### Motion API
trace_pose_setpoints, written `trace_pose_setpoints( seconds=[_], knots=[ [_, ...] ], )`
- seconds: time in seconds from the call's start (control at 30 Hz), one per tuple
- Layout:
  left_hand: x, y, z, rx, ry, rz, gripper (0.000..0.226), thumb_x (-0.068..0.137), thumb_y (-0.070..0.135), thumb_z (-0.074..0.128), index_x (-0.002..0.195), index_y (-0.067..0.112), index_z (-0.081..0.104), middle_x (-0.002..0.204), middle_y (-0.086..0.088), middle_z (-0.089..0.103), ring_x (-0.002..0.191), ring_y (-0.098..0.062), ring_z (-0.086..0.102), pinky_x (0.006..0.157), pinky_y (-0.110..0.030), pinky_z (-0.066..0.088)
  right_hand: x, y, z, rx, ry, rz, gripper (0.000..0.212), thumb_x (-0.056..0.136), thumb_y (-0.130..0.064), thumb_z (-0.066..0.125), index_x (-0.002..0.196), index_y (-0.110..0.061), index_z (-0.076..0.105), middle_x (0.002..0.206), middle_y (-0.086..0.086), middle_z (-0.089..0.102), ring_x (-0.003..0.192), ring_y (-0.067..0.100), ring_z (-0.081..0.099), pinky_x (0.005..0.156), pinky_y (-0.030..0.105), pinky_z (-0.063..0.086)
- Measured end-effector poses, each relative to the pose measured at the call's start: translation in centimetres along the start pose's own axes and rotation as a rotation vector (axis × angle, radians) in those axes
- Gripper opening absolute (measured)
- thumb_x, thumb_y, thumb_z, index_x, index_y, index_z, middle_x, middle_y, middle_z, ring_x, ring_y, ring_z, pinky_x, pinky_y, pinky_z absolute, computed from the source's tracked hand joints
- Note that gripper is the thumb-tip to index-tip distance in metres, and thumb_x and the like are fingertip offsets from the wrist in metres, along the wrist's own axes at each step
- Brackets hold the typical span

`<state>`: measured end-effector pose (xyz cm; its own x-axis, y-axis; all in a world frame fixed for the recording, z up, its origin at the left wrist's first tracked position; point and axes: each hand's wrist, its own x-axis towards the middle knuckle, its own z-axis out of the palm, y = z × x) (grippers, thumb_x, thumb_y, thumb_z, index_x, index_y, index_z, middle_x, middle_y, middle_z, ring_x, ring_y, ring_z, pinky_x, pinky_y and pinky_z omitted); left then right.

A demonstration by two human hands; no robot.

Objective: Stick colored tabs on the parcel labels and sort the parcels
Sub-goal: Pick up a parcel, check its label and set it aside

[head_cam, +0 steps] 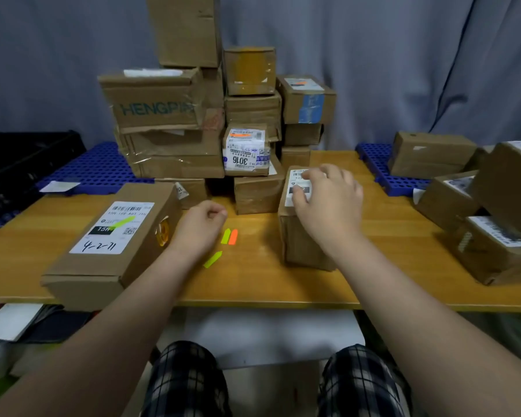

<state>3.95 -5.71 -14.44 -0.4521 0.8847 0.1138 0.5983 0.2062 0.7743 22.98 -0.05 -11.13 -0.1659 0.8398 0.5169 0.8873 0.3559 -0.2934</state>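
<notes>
A small brown parcel (298, 236) stands at the middle of the wooden table (283, 284). My right hand (328, 206) lies on top of it, fingers spread over its white label (298, 183). To the left, my left hand (200, 227) hovers over the table with fingers loosely curled; I cannot see anything in it. Three loose tabs lie between the hands: a green tab (225, 236), an orange tab (233, 237) and a yellow-green tab (213, 259). A long flat parcel (112, 248) at the left front carries a green tab (122, 221) on its label.
A tall stack of parcels (211, 115) rises behind the hands, some with orange tabs. More parcels (494, 224) pile up at the right. Blue perforated mats (97, 167) lie at both back corners, a black crate (18, 164) at far left.
</notes>
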Motion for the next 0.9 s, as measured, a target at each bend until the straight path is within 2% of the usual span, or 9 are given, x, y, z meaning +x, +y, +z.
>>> trace_pose_setpoints(
  seconds=[0.17, 0.3, 0.37, 0.5, 0.63, 0.77, 0.9],
  knots=[
    [0.4, -3.5, 0.2, 0.268, -0.112, -0.118, 0.037, 0.093, 0.035, 0.058, 0.121, 0.012, 0.061, 0.118, -0.008, 0.062, 0.11, -0.024, 0.055, 0.093, -0.032, 0.045, -0.4, -3.0, 0.8, 0.04, -0.102, -0.168, 0.028, 0.094, -0.035, 0.044, 0.108, -0.023, 0.066, 0.111, -0.002, 0.063, 0.11, 0.022, 0.051, 0.098, 0.035, 0.028],
    [1.7, -3.9, 2.3, 0.547, -0.161, -0.118, 0.062, 0.088, 0.059, 0.053, 0.123, 0.008, 0.058, 0.126, -0.015, 0.054, 0.119, -0.032, 0.048, 0.098, -0.036, 0.04, -0.9, -3.2, 1.9, 0.005, -0.148, -0.173, 0.028, 0.094, -0.034, 0.044, 0.106, -0.02, 0.066, 0.109, 0.002, 0.063, 0.108, 0.025, 0.051, 0.091, 0.036, 0.032],
    [2.7, -3.4, 3.2, 0.611, -0.163, -0.138, 0.07, 0.084, 0.064, 0.053, 0.127, 0.008, 0.054, 0.131, -0.016, 0.049, 0.123, -0.033, 0.043, 0.1, -0.039, 0.038, -1.0, -3.0, 2.2, -0.001, -0.148, -0.174, 0.028, 0.094, -0.032, 0.044, 0.107, -0.018, 0.066, 0.109, 0.002, 0.063, 0.108, 0.025, 0.051, 0.089, 0.036, 0.035],
    [4.5, -2.4, 4.3, 0.648, -0.248, -0.217, 0.065, 0.084, 0.057, 0.061, 0.125, 0.007, 0.053, 0.132, -0.014, 0.049, 0.123, -0.032, 0.043, 0.098, -0.039, 0.039, -0.9, -2.3, 1.9, 0.082, -0.116, -0.128, 0.026, 0.094, -0.027, 0.046, 0.103, -0.013, 0.067, 0.104, 0.005, 0.065, 0.102, 0.026, 0.054, 0.083, 0.036, 0.04],
    [4.8, -1.7, 4.4, 0.658, -0.371, -0.207, 0.06, 0.086, 0.05, 0.062, 0.126, 0.007, 0.054, 0.13, -0.013, 0.053, 0.122, -0.03, 0.047, 0.099, -0.037, 0.04, -1.0, -1.8, 1.7, 0.111, -0.092, -0.112, 0.026, 0.094, -0.027, 0.047, 0.103, -0.013, 0.067, 0.104, 0.004, 0.066, 0.101, 0.024, 0.055, 0.082, 0.036, 0.042],
    [3.9, -1.0, 4.1, 0.635, -0.374, -0.178, 0.058, 0.085, 0.042, 0.067, 0.128, 0.005, 0.051, 0.129, -0.012, 0.054, 0.118, -0.029, 0.05, 0.095, -0.035, 0.043, -1.4, -1.6, 1.9, 0.119, -0.071, -0.128, 0.027, 0.094, -0.027, 0.047, 0.103, -0.013, 0.068, 0.103, 0.004, 0.066, 0.1, 0.023, 0.055, 0.08, 0.035, 0.042],
    [3.1, -0.9, 4.0, 0.437, -0.287, -0.182, 0.063, 0.082, 0.026, 0.074, 0.131, 0.004, 0.042, 0.125, -0.012, 0.054, 0.115, -0.028, 0.052, 0.083, -0.031, 0.041, -1.5, -1.5, 1.9, 0.144, -0.057, -0.138, 0.026, 0.094, -0.027, 0.048, 0.108, -0.015, 0.066, 0.107, 0.003, 0.066, 0.103, 0.022, 0.055, 0.083, 0.034, 0.041]
  ],
)
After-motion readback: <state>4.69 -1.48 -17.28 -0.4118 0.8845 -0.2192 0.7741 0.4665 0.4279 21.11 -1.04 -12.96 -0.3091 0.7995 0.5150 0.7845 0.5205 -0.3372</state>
